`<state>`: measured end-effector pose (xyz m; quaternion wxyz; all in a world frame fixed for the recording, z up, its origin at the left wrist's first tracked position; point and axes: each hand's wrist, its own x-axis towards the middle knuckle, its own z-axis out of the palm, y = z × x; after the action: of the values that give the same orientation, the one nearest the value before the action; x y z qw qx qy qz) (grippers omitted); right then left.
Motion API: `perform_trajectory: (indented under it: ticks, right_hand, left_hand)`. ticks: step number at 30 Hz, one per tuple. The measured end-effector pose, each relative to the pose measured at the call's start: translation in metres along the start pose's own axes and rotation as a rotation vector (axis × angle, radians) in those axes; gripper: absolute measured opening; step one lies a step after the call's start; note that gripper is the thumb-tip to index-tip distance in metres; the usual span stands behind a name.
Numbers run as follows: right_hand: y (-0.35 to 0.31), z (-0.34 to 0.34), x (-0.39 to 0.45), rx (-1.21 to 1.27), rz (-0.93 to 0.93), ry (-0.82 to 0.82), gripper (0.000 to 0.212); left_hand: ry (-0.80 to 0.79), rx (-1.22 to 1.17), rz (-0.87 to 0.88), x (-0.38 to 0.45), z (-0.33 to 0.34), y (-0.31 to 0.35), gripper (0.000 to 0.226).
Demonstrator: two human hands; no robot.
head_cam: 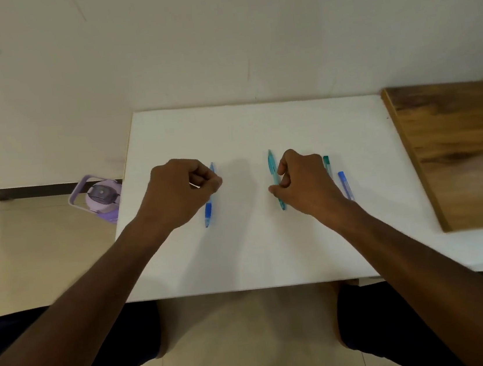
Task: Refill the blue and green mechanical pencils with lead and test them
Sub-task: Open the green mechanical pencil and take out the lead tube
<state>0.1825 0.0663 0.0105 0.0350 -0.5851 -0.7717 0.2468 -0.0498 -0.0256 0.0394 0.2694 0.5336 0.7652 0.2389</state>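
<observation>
— Pencils where?
— Mid-table: blue pencil (209,209) under curled left hand (179,192), green pencil (275,178) beside curled right hand (304,181). Gripping or merely over them? Cannot tell.
— Handling?
— Light, stiff, slippery; probably best pinched mid-barrel. Lead tubes (344,184) toward right edge, contents brittle.

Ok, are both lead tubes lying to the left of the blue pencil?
No. The green-capped lead tube and the blue-capped lead tube both lie beyond the right hand, far right of the blue pencil.
</observation>
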Motion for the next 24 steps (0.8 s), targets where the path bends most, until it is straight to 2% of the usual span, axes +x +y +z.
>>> perform_trajectory:
  ticks: [4, 7, 10, 15, 19, 24]
  right_hand:
    - [-0.002, -0.005, -0.002, 0.079, 0.016, -0.011, 0.037]
    - [-0.012, -0.01, -0.013, 0.406, 0.007, -0.029, 0.031]
    - [-0.022, -0.007, -0.03, 0.685, -0.058, -0.086, 0.028]
    - [-0.021, -0.009, -0.043, 0.668, -0.135, -0.145, 0.026]
    - [-0.013, -0.027, -0.036, 0.797, -0.047, -0.01, 0.02]
    - [-0.011, -0.038, -0.032, 0.853, 0.017, -0.074, 0.017]
  left_hand:
    - [-0.077, -0.127, -0.005, -0.005, 0.009, 0.001, 0.007]
    - [-0.104, -0.217, -0.015, -0.009, 0.016, 0.01, 0.013]
    - [-0.112, -0.315, -0.061, -0.012, 0.022, 0.02, 0.032]
    - [-0.013, -0.366, 0.038, -0.017, 0.024, 0.029, 0.019]
    - [-0.049, -0.212, 0.127, -0.019, 0.031, 0.031, 0.017]
    - [-0.085, -0.154, 0.232, -0.025, 0.04, 0.032, 0.02]
